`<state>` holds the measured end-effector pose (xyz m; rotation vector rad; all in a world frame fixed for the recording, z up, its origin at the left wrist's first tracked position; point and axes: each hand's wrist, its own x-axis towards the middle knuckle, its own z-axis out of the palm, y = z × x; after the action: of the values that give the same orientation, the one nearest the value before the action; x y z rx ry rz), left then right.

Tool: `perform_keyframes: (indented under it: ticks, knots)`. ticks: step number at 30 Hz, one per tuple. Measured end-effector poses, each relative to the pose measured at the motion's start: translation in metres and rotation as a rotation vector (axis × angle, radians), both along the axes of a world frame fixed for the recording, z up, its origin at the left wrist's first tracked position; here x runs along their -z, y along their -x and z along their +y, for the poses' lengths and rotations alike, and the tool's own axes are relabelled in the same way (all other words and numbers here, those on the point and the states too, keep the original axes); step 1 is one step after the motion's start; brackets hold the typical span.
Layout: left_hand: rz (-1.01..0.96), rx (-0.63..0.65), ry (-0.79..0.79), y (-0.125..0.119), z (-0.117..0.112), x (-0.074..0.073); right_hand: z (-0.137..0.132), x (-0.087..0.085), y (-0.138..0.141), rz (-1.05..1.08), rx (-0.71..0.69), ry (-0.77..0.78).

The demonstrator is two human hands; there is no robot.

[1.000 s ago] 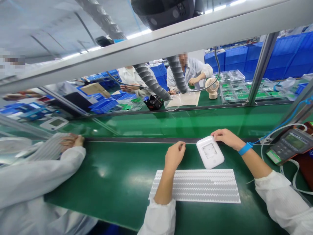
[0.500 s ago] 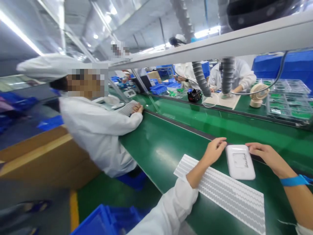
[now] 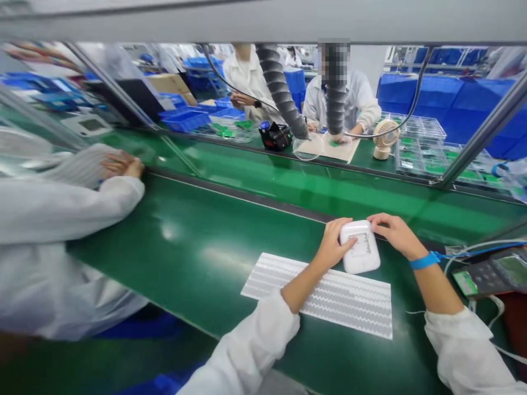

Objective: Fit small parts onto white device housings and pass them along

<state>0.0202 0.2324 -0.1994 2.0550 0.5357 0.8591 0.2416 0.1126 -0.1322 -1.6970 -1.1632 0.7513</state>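
A white plastic device (image 3: 349, 264) with rounded corners lies on the green bench, a recessed panel with small dark marks facing up. My left hand (image 3: 334, 244) grips its left side, the thumb over the panel and the fingers along the upper left edge. At the upper right corner, my right hand (image 3: 393, 233) holds the edge between thumb and curled fingers; a blue band is round that wrist. Under my left forearm lies a sheet of white and grey strips with wavy edges (image 3: 349, 307).
A co-worker's hand (image 3: 123, 164) rests on a similar sheet at the left. A grey meter with cables (image 3: 489, 272) lies at the right. Beyond the green divider are a small fan (image 3: 385, 137), clear compartment trays (image 3: 436, 159) and a person at a board. A metal bar crosses overhead.
My view has turned right, bringing the meter into sight. My left hand has closed on the device's left side, its thumb now over the panel; my right hand stays at the upper right corner.
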Motion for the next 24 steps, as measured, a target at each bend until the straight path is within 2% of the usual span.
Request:
perform_keyframes:
  ticks: [13,24]
  knots:
    - [0.013,-0.003,0.006,-0.001,-0.001,-0.001,0.004,0.004,0.017,-0.125,0.079,-0.051]
    - [0.039,-0.001,-0.027,-0.003,-0.004,-0.005,0.001,0.002,0.02,-0.191,0.108,-0.102]
